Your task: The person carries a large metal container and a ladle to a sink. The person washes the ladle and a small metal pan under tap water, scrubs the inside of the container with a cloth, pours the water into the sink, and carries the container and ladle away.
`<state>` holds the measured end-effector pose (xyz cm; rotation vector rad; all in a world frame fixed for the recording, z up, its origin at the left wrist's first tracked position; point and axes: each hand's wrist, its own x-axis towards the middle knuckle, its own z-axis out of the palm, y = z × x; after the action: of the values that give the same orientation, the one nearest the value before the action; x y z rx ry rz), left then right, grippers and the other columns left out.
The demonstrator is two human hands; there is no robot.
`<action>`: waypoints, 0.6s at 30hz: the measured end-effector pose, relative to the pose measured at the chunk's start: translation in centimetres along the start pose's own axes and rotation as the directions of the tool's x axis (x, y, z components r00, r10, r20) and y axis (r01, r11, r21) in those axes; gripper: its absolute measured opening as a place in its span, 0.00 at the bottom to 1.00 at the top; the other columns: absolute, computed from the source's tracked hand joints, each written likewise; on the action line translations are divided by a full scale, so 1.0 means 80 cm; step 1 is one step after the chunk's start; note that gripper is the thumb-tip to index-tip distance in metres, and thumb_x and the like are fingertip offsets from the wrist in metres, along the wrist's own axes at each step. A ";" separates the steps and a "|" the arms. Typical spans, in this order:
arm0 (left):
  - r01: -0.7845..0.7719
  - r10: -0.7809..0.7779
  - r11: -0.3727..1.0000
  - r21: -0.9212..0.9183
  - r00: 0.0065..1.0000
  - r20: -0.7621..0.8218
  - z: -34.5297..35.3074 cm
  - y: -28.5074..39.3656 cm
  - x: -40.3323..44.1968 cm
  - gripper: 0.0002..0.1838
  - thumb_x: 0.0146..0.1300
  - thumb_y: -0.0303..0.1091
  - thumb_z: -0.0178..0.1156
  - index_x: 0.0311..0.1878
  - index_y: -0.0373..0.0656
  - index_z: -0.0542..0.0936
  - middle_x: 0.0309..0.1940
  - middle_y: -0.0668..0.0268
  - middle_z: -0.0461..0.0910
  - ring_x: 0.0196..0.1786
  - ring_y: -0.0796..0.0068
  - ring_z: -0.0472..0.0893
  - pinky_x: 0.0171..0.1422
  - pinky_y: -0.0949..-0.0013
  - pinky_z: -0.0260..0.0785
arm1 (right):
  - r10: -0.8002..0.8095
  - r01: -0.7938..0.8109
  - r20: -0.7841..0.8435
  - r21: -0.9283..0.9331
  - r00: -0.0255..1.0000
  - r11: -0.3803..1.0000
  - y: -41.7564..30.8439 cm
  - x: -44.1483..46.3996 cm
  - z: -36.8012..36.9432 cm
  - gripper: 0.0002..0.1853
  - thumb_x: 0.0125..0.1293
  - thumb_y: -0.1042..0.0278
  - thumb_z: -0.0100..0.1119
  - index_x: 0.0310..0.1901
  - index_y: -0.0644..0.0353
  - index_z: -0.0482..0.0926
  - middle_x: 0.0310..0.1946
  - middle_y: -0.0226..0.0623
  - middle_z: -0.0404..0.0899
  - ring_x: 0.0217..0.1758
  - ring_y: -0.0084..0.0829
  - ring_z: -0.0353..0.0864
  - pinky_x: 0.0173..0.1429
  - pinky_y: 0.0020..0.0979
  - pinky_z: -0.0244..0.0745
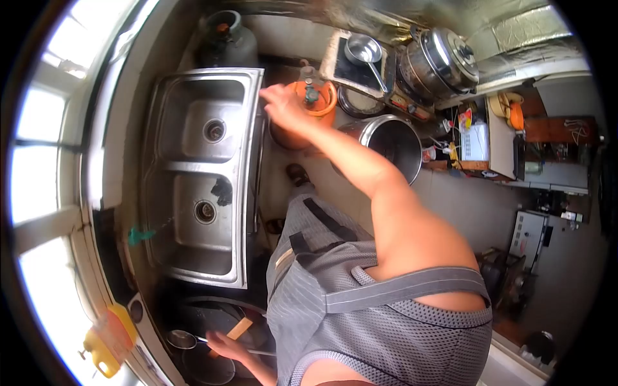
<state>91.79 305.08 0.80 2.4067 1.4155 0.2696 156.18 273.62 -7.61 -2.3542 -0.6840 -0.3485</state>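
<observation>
My right hand reaches out with its fingers stretched, holding nothing I can see. It is over the gap between the double steel sink and the orange gas cylinder, close to the sink's edge. My left hand is low beside the sink, slightly blurred, with fingers apart. It hovers at or touches a thin metal handle; contact is unclear. Around it are a small round strainer, a wooden handle and a dark pan. A dark scrap lies in the nearer basin.
A grey gas cylinder stands past the sink. A saucepan sits on a stove, beside a large lidded pot. A big steel pot stands near my right arm. A yellow jug is by the window.
</observation>
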 end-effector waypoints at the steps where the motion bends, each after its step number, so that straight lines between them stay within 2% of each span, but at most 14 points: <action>1: -0.104 0.100 0.990 -0.096 0.994 -0.054 0.007 0.031 0.038 0.19 0.74 0.33 0.56 0.63 0.32 0.75 0.58 0.50 0.78 0.54 0.58 0.80 0.58 0.62 0.72 | 0.052 -0.059 -0.073 -0.092 0.996 0.994 0.052 -0.002 -0.019 0.19 0.58 0.70 0.65 0.52 0.53 0.80 0.47 0.45 0.80 0.51 0.51 0.79 0.54 0.49 0.77; 3: -0.128 0.126 0.989 -0.077 0.991 -0.040 0.015 0.112 0.113 0.22 0.76 0.35 0.54 0.68 0.34 0.71 0.61 0.49 0.75 0.53 0.57 0.79 0.55 0.61 0.74 | 0.394 -0.371 0.003 -0.333 0.919 0.867 0.149 -0.004 -0.074 0.22 0.55 0.65 0.68 0.53 0.55 0.78 0.47 0.47 0.79 0.51 0.51 0.79 0.56 0.50 0.76; 5: -0.141 0.140 0.976 -0.168 0.990 -0.014 0.036 0.172 0.188 0.26 0.76 0.36 0.55 0.72 0.36 0.66 0.62 0.50 0.74 0.55 0.57 0.78 0.52 0.62 0.75 | 0.617 -0.590 -0.136 -0.503 0.775 0.631 0.273 -0.020 -0.097 0.30 0.54 0.56 0.72 0.58 0.55 0.74 0.52 0.48 0.78 0.56 0.52 0.79 0.59 0.51 0.76; 7: -0.162 0.154 0.975 -0.153 0.986 -0.064 0.040 0.219 0.254 0.32 0.75 0.41 0.56 0.76 0.39 0.61 0.65 0.49 0.71 0.58 0.56 0.77 0.52 0.62 0.77 | 0.799 -0.736 -0.111 -0.480 0.591 0.478 0.357 -0.034 -0.142 0.38 0.54 0.48 0.75 0.63 0.56 0.69 0.56 0.50 0.77 0.62 0.51 0.76 0.63 0.50 0.75; 9: -0.147 0.143 0.988 -0.052 0.987 -0.075 0.037 0.262 0.309 0.37 0.73 0.46 0.59 0.78 0.43 0.58 0.69 0.47 0.67 0.60 0.54 0.76 0.54 0.60 0.77 | 0.868 -0.772 -0.077 -0.501 0.490 0.392 0.423 -0.044 -0.174 0.44 0.54 0.43 0.75 0.66 0.58 0.65 0.60 0.53 0.75 0.68 0.51 0.73 0.68 0.50 0.72; 11: -0.032 0.026 0.997 -0.066 0.995 -0.095 0.048 0.289 0.352 0.39 0.70 0.49 0.60 0.79 0.46 0.57 0.70 0.46 0.65 0.63 0.52 0.74 0.56 0.58 0.78 | 0.879 -0.727 0.030 -0.549 0.476 0.412 0.495 -0.062 -0.183 0.63 0.45 0.35 0.77 0.76 0.62 0.55 0.66 0.57 0.73 0.68 0.53 0.75 0.71 0.46 0.70; 12: -0.018 0.013 0.996 -0.093 0.999 -0.053 0.052 0.294 0.368 0.39 0.70 0.50 0.59 0.78 0.46 0.58 0.71 0.48 0.65 0.65 0.50 0.73 0.58 0.55 0.76 | 0.890 -0.736 0.106 -0.523 0.444 0.429 0.524 -0.068 -0.186 0.67 0.42 0.33 0.78 0.76 0.64 0.53 0.67 0.58 0.72 0.70 0.54 0.72 0.74 0.45 0.68; 13: -0.013 0.010 0.997 -0.072 0.999 -0.044 0.058 0.294 0.381 0.39 0.70 0.50 0.59 0.78 0.46 0.58 0.71 0.48 0.65 0.65 0.50 0.73 0.58 0.55 0.76 | 0.821 -0.655 0.064 -0.569 0.568 0.497 0.543 -0.081 -0.175 0.55 0.51 0.42 0.77 0.73 0.65 0.59 0.56 0.53 0.80 0.56 0.46 0.84 0.60 0.42 0.79; 15: 0.023 0.011 0.989 -0.146 0.973 0.230 0.065 0.288 0.402 0.38 0.71 0.50 0.59 0.78 0.46 0.59 0.71 0.50 0.65 0.67 0.51 0.71 0.61 0.52 0.73 | 0.854 -0.783 0.181 -0.341 0.488 0.520 0.550 -0.086 -0.169 0.60 0.48 0.52 0.81 0.78 0.59 0.51 0.70 0.61 0.66 0.72 0.49 0.70 0.75 0.40 0.66; 16: 0.013 0.016 0.995 -0.102 0.958 0.286 0.070 0.285 0.409 0.34 0.73 0.47 0.56 0.77 0.43 0.61 0.71 0.52 0.66 0.68 0.54 0.71 0.65 0.55 0.70 | 0.813 -0.764 0.208 -0.277 0.544 0.583 0.552 -0.084 -0.164 0.54 0.46 0.53 0.82 0.70 0.68 0.61 0.62 0.62 0.74 0.66 0.50 0.76 0.67 0.42 0.73; 17: 0.017 0.009 0.996 -0.084 0.956 0.292 0.075 0.281 0.418 0.34 0.73 0.47 0.56 0.77 0.43 0.61 0.71 0.52 0.66 0.68 0.54 0.71 0.65 0.55 0.70 | 0.835 -0.796 0.222 -0.256 0.504 0.548 0.561 -0.080 -0.156 0.48 0.43 0.53 0.84 0.63 0.69 0.67 0.55 0.61 0.79 0.60 0.52 0.80 0.61 0.44 0.78; 18: -0.129 0.100 0.990 0.060 0.932 0.347 0.078 0.271 0.430 0.32 0.74 0.43 0.54 0.76 0.41 0.63 0.70 0.52 0.68 0.69 0.55 0.71 0.67 0.56 0.68 | 0.838 -0.781 0.220 -0.304 0.500 0.546 0.569 -0.082 -0.148 0.42 0.46 0.56 0.81 0.59 0.69 0.69 0.52 0.62 0.80 0.58 0.53 0.81 0.59 0.44 0.78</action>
<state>128.16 324.22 2.99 2.4539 1.1502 -0.1801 175.22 233.75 -24.96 -2.6126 0.4176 0.4742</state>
